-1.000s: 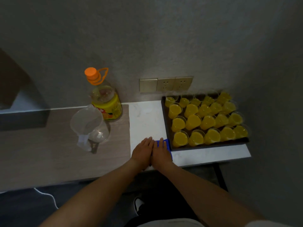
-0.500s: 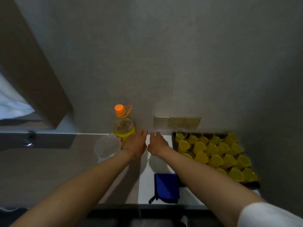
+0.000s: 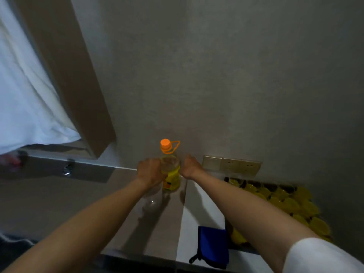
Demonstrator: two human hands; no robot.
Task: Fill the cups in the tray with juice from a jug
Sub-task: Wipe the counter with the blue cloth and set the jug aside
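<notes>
Head view, bottle: a juice bottle [image 3: 171, 175] with an orange cap [image 3: 165, 143] and an orange loop handle stands upright at the back of the counter, close to the wall. Its lower part shows yellow under a yellow label, its upper part looks clear.
Head view, left hand: the left hand [image 3: 149, 172] is wrapped round the bottle's left side at shoulder height, fingers curled onto it.
Head view, right hand: the right hand [image 3: 190, 166] sits against the bottle's right side with knuckles bent; whether its fingers actually close on the bottle I cannot tell, as they are hidden behind the hand.
Head view, jug: a clear jug [image 3: 152, 198] stands just in front of the bottle, mostly hidden under the left forearm and blurred.
Head view, tray: a dark tray [image 3: 228, 229] lies on the right of the counter, well apart from the bottle, under the right forearm.
Head view, cups: the cups [image 3: 291, 203] in the tray stand packed in rows and all that show are yellow with juice.
Head view, cloth: a blue cloth [image 3: 213, 246] lies at the near counter edge, touching or just beside the tray's left side.
Head view, counter: the counter [image 3: 59, 203] is brownish on the left and white on the right.
Head view, wall: a row of sockets [image 3: 232, 164] is set in the wall behind the tray.
Head view, sleeve: a white sleeve [image 3: 323, 257] covers the right upper arm.
</notes>
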